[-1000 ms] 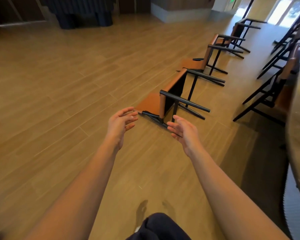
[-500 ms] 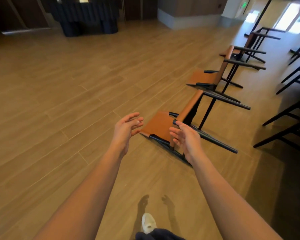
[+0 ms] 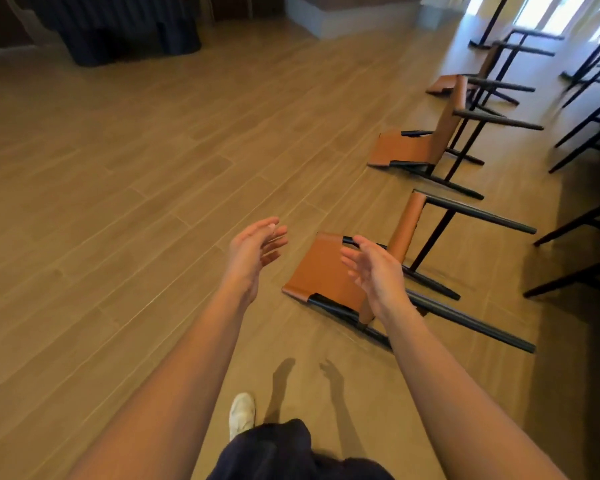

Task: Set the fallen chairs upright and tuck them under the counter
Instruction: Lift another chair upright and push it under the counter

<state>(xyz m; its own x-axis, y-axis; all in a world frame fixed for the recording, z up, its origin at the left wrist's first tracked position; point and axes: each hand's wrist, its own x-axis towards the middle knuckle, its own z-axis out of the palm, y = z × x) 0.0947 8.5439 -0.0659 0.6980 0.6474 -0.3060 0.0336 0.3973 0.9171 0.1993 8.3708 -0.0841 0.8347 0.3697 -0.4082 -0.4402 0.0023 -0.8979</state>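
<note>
Bottom centre: one white shoe [image 3: 242, 412]. Above it, the left hand [image 3: 253, 251] and right hand [image 3: 374, 271], both spread and empty with palms facing, have drawn closer to the nearest fallen chair [image 3: 326, 268], now just beyond them at centre right. A grasp appears imminent. Three fallen chairs are counted, with the second chair [image 3: 406, 148] and third chair [image 3: 445, 84] receding toward the upper right.
</note>
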